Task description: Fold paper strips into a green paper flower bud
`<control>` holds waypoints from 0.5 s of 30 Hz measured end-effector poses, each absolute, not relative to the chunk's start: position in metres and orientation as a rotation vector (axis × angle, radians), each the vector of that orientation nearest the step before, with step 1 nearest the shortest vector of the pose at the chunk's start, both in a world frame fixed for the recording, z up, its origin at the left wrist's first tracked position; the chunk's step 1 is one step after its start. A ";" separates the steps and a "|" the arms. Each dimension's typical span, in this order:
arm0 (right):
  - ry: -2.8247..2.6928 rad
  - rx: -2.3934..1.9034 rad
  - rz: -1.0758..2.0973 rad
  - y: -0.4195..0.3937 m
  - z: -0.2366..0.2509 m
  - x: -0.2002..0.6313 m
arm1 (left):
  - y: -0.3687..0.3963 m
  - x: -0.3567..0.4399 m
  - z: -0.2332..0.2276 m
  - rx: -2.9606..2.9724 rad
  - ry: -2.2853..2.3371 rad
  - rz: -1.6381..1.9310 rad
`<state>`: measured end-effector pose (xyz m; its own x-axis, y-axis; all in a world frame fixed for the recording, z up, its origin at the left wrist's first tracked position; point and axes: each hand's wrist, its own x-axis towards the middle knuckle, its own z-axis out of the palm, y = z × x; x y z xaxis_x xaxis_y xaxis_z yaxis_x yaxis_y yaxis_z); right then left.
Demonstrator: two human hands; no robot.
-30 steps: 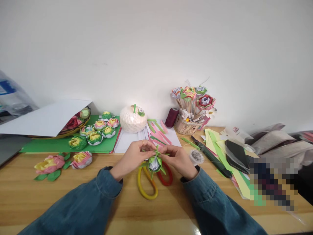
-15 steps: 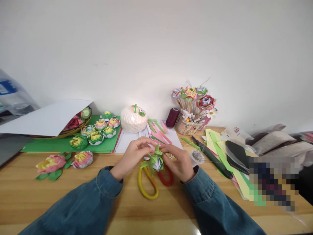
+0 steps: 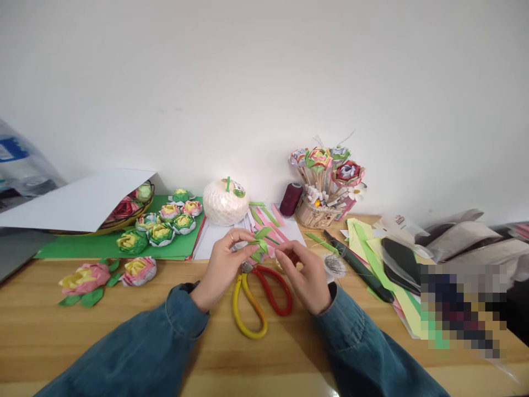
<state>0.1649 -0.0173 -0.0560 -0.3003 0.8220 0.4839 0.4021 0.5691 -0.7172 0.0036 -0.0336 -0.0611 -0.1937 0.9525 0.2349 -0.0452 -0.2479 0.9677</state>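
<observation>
1. Head view: the left hand (image 3: 221,264) pinches a green folded paper flower (image 3: 260,245) above the surface (image 3: 124,325).
2. The right hand (image 3: 306,273) hovers just beside it, fingers loosely curled, holding nothing.
3. Scissors (image 3: 258,300) lie below both hands.

- It looked like a home craft desk
- Paper flowers (image 3: 165,220), scissors (image 3: 260,298), paper strips (image 3: 268,223) and thread (image 3: 290,198) covered the wooden table (image 3: 124,309)

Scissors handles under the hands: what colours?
One yellow loop, one red, on the scissors; clearest in the head view.
</observation>
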 end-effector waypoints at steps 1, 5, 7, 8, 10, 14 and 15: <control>-1.885 -1.001 0.810 -0.018 -0.056 0.163 | -0.033 0.004 -0.063 1.254 1.170 1.605; -1.678 -0.934 1.430 -0.017 -0.057 0.157 | -0.034 0.007 -0.068 1.247 1.157 1.617; -1.583 -0.923 1.536 -0.017 -0.057 0.156 | -0.035 0.008 -0.069 1.249 1.133 1.588; -1.544 -0.929 1.550 -0.016 -0.057 0.156 | -0.035 0.008 -0.068 1.254 1.119 1.577; -1.503 -0.940 1.541 -0.015 -0.057 0.157 | -0.036 0.009 -0.067 1.262 1.094 1.546; -1.521 -0.905 1.526 -0.015 -0.058 0.158 | -0.037 0.011 -0.064 1.227 1.071 1.502; -1.525 -0.896 1.522 -0.016 -0.058 0.158 | -0.037 0.012 -0.065 1.211 1.064 1.499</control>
<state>0.1581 -0.0156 -0.0584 -0.4413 0.8960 0.0495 -0.0477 0.0316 -0.9984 0.0116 -0.0373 -0.0646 -0.1085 0.9728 0.2047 -0.1276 -0.2178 0.9676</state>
